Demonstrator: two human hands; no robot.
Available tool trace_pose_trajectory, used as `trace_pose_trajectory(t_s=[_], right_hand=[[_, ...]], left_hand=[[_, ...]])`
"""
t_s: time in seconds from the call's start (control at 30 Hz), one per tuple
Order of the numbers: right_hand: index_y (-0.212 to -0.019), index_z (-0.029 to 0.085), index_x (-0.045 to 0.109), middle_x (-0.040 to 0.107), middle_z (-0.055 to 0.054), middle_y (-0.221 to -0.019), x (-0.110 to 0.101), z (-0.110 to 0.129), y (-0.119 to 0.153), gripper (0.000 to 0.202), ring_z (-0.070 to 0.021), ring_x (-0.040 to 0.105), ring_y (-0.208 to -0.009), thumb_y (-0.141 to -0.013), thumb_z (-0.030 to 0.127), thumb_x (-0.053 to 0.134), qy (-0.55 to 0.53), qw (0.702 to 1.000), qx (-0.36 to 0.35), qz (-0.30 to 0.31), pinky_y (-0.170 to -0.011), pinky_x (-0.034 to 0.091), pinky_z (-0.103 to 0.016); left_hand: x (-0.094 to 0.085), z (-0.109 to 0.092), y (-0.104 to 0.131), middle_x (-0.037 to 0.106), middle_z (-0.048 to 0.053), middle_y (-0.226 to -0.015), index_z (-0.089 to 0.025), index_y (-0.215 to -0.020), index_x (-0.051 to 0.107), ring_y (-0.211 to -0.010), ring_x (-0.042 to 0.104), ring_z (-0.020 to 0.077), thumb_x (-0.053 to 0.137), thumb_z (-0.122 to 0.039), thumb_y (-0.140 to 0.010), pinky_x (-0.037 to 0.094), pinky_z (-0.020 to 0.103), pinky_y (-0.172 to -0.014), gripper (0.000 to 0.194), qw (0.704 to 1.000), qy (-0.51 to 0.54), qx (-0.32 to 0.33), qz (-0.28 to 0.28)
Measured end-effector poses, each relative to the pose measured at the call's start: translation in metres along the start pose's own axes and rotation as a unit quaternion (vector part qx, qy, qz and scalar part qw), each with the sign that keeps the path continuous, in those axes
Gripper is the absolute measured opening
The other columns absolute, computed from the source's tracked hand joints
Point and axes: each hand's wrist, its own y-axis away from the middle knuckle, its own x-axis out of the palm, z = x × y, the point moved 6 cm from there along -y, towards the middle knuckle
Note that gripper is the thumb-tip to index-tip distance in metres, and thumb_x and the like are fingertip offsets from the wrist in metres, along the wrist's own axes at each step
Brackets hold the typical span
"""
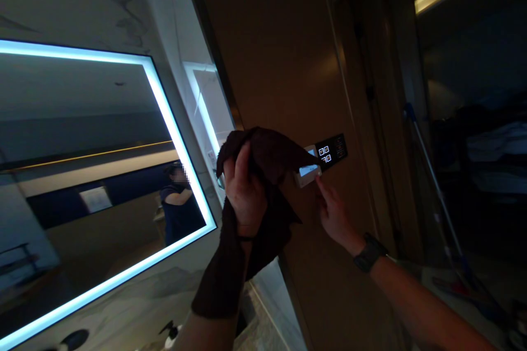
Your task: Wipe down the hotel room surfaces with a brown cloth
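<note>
Cloth [263, 164], dark brown, gripped in my left hand [244, 197]; my right hand [334, 214], fingers loosely spread, touches the wall panel [308, 173].

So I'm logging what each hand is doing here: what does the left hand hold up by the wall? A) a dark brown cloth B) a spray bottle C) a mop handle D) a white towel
A: the left hand has its grip closed on a dark brown cloth that drapes down over the forearm, while the right hand reaches with bare fingers toward the small lit wall panel.
</note>
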Motion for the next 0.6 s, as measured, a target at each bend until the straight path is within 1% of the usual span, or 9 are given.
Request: trace_pose_trajectory(t_s=[0.13,0.33,0.4,0.5,0.6], right_hand=[[-0.150,0.029,0.018,0.051,-0.010,-0.111,-0.0009,0.0029,0.0007,0.066,-0.0230,0.055,-0.095,-0.090,0.012,0.037,0.023,1.000,-0.008,-0.006,-0.085,0.050,-0.041],[-0.150,0.028,0.020,0.051,-0.010,-0.107,0.0008,0.0036,0.0016,0.066,-0.0224,0.055,-0.091,-0.089,0.010,0.036,0.037,0.999,-0.002,-0.002,-0.084,0.050,-0.041],[-0.150,0.029,0.018,0.051,-0.010,-0.109,0.0014,0.0027,0.0008,0.067,-0.0229,0.055,-0.094,-0.089,0.010,0.037,0.033,0.999,0.000,0.006,-0.084,0.050,-0.040],[-0.150,0.028,0.016,0.050,-0.010,-0.114,0.0007,0.0029,0.0002,0.067,-0.0235,0.054,-0.098,-0.089,0.011,0.037,0.025,1.000,-0.004,0.000,-0.087,0.049,-0.041],[-0.150,0.027,0.018,0.050,-0.011,-0.114,0.0013,0.0025,0.0008,0.066,-0.0234,0.054,-0.098,-0.089,0.011,0.036,0.033,0.999,-0.001,-0.001,-0.088,0.050,-0.042]], left_hand=[[-0.0007,0.0011,0.0024,0.052,0.008,-0.128,-0.024,-0.131,0.052,-0.127,0.045,0.0214,0.043,-0.017,-0.091,0.038,0.037,-0.107,0.042,1.000,-0.001,-0.007,-0.012],[-0.0023,0.0019,0.0050,0.053,0.008,-0.126,-0.023,-0.130,0.053,-0.126,0.046,0.0208,0.043,-0.016,-0.091,0.039,0.035,-0.107,0.042,1.000,0.006,-0.009,-0.021],[-0.0025,0.0025,0.0057,0.053,0.008,-0.126,-0.023,-0.131,0.052,-0.126,0.046,0.0211,0.044,-0.016,-0.090,0.039,0.036,-0.107,0.042,1.000,0.009,-0.004,-0.022],[-0.0023,0.0037,0.0064,0.052,0.008,-0.128,-0.024,-0.132,0.051,-0.126,0.046,0.0214,0.045,-0.017,-0.090,0.038,0.036,-0.108,0.043,1.000,0.015,0.000,-0.022],[-0.0022,0.0048,0.0070,0.053,0.008,-0.126,-0.023,-0.131,0.053,-0.125,0.047,0.0212,0.044,-0.018,-0.090,0.038,0.035,-0.108,0.041,1.000,0.019,-0.003,-0.022]])
